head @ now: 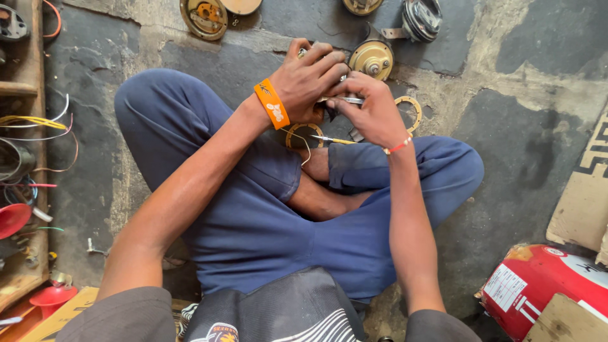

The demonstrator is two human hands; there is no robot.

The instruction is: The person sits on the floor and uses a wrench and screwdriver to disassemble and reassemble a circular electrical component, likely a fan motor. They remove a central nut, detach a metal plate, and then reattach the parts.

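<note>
Cracked concrete floor (538,95) surrounds a cross-legged person whose left hand (308,77) clamps a small metal part (332,101) just above the knees, steadying it while the right hand (373,113) pinches a thin tool (350,100) against it; a brass disc (372,59) lies just beyond.

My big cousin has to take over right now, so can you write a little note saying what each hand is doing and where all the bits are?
Left hand, orange wristband: closed around a small part held above the crossed legs; the part is mostly hidden.
Right hand, red thread on the wrist: pinching a thin metal tool against that part.
On the floor: a brass-coloured round horn body just beyond the hands, two flat rings beside the knee, a yellow-handled tool under the hands, more round units along the top edge.
Done: units lie opened on the floor.
Left: I cannot tell; the work on the held part is hidden.
</note>
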